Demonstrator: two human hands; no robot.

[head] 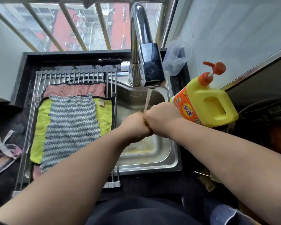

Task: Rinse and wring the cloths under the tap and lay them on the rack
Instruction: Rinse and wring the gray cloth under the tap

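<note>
Cloth [147, 124]: a wet brown sliver, mostly hidden, straight below the tap [141, 30], in its stream.
Left grip [133, 125]: balled round the cloth.
Right grip [161, 113]: likewise clamped on it, touching the left grip.
Axis: hidden; I judge it runs fist to fist, both equally near.
Rack [75, 77]: left of the tap, so I'd carry leftward after wringing.
On rack: grey cloth [71, 127] over yellow [40, 127] and pink [75, 90].
Bottle [208, 104]: right of the tap.
</note>
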